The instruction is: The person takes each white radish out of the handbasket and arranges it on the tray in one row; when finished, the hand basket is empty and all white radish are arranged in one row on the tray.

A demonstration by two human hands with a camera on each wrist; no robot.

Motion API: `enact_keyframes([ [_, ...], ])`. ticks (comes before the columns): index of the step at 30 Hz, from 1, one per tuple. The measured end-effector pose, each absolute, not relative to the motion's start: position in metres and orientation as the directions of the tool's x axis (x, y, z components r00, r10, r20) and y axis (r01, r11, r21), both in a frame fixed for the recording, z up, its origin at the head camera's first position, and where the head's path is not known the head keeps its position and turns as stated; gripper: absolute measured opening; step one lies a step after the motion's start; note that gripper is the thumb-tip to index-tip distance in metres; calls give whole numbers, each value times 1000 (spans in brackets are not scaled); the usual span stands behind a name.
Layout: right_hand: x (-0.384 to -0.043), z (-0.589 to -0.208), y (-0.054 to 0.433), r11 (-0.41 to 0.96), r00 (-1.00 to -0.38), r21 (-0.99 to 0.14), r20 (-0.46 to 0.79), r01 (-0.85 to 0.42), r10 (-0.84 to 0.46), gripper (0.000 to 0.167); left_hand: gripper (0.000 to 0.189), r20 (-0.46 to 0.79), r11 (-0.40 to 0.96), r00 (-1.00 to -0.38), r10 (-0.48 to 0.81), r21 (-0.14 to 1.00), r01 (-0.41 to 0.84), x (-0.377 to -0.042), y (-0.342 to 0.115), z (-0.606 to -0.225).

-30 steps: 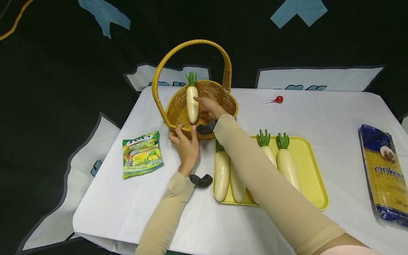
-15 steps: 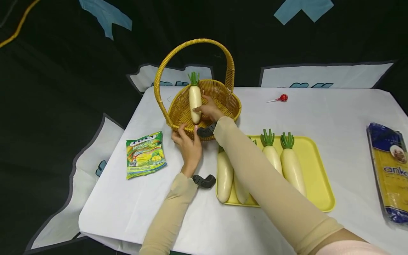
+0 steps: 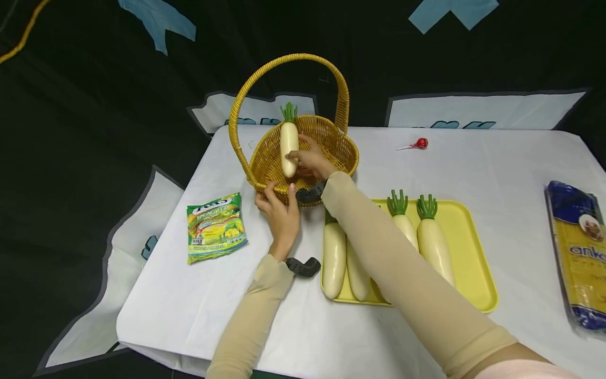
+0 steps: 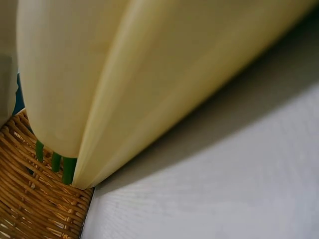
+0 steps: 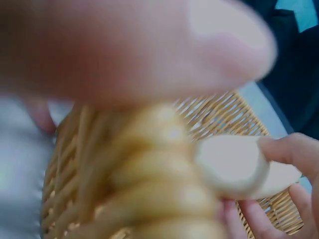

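Note:
A wicker basket (image 3: 331, 142) with a tall arched handle stands at the back of the table. My right hand (image 3: 313, 158) reaches over its front rim and holds a white radish (image 3: 289, 145) with green stalks, tilted inside the basket. The right wrist view shows fingers around this white radish (image 5: 232, 164), its rounded end towards the camera. My left hand (image 3: 283, 216) holds the basket's front rim, index finger and thumb at its edge. In the left wrist view, blurred cream shapes cover much of the picture above green stalks (image 4: 67, 170) and the basket's weave (image 4: 40, 199).
A yellow tray (image 3: 466, 252) with several white radishes (image 3: 334, 260) lies under my right forearm, which hides part of them. A green tea candy packet (image 3: 215, 227) lies left, a red lollipop (image 3: 420, 142) at the back right. A blue and yellow packet (image 3: 579, 252) lies far right.
The view has shifted slightly. The white radish stays in my right hand within the basket, its lower end raised a little. My left hand remains at the rim.

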State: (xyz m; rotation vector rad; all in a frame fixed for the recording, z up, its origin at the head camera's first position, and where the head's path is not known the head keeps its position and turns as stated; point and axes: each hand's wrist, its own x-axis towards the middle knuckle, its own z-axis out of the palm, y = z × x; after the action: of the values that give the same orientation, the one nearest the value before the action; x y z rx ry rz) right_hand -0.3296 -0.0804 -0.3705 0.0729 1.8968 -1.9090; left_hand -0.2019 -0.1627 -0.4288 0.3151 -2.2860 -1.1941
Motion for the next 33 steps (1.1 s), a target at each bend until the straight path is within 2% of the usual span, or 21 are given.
enact_keyframes([
  [7,-329,-360,-62,-131,-856,-892,-360,432,-372,67,48,351,576,-830,-434,816,44,-205,-161,-429],
  [15,-315,-334,-25,-276,-843,-851,-298,447,-447,61,47,339,564,-851,-402,824,62,-210,-170,-426],
  [21,-279,-303,21,-334,-845,-846,-223,415,-486,53,48,319,542,-863,-392,838,63,-214,-181,-422],
  [27,-231,-286,84,-410,-846,-829,-133,381,-517,60,48,322,542,-857,-403,838,60,-219,-195,-418],
  [33,-182,-294,143,-293,-851,-901,-136,320,-507,61,50,322,543,-849,-418,838,50,-218,-207,-415],
])
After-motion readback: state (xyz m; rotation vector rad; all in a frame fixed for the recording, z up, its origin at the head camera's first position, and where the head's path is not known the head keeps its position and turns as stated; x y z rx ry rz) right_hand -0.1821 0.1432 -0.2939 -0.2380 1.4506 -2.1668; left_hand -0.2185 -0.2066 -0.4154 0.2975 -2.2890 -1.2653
